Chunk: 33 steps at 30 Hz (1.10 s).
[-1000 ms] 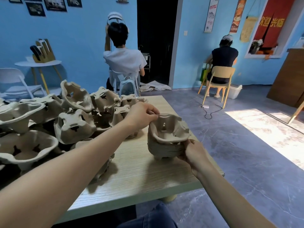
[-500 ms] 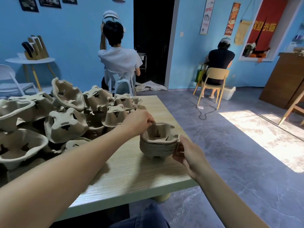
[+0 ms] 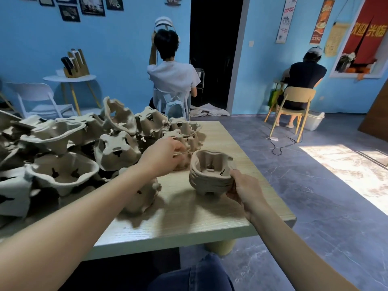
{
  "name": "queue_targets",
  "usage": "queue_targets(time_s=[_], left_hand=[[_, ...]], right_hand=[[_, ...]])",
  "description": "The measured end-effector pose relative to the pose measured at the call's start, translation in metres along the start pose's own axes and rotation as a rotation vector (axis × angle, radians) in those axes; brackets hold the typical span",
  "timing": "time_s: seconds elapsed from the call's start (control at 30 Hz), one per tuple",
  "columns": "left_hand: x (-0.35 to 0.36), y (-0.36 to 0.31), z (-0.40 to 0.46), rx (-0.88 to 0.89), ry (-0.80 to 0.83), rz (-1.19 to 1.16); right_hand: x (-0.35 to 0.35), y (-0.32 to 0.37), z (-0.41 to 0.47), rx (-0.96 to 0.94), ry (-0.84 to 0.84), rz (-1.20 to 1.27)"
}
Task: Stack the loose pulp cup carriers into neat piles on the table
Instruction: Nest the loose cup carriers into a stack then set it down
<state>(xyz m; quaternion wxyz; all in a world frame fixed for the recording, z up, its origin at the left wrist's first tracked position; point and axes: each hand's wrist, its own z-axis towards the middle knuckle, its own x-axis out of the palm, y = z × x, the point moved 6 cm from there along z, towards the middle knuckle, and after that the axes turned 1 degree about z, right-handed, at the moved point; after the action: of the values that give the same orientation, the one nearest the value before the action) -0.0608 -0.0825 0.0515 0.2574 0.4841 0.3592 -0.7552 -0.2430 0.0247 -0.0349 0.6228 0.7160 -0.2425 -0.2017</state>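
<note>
A neat stack of nested pulp cup carriers [image 3: 211, 177] stands on the wooden table [image 3: 189, 223] near its right edge. My right hand [image 3: 244, 191] grips the stack's near right side, thumb on the rim. My left hand [image 3: 165, 155] has its fingers curled round the rim of a loose carrier [image 3: 180, 162] just left of the stack. A big heap of loose carriers [image 3: 88, 143] covers the left half of the table. One more carrier [image 3: 142, 196] lies upside down under my left forearm.
The table's right edge and near corner drop to a grey floor. Two people sit on chairs with their backs to me, one [image 3: 173, 80] just beyond the table, one [image 3: 300, 80] at the far right. A white chair [image 3: 39, 99] and small round table [image 3: 69, 78] stand at the left wall.
My left hand left the stack's rim and moved left onto a loose carrier. The stack has settled on the table with my right hand still on it.
</note>
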Motion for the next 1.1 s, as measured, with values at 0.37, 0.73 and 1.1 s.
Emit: queue_targets(time_s=[0.37,0.73,1.1], left_hand=[[0.003,0.059,-0.060,-0.215,0.288,0.332],[-0.014,0.051,-0.061,-0.212,0.111,0.194],[-0.029,0.019,-0.033,-0.131,-0.190,-0.078]], right_hand=[[0.014,-0.001,-0.006,-0.024,-0.043,-0.016],[0.011,0.002,-0.009,-0.023,-0.040,-0.056],[-0.002,0.002,-0.003,-0.016,-0.034,-0.019]])
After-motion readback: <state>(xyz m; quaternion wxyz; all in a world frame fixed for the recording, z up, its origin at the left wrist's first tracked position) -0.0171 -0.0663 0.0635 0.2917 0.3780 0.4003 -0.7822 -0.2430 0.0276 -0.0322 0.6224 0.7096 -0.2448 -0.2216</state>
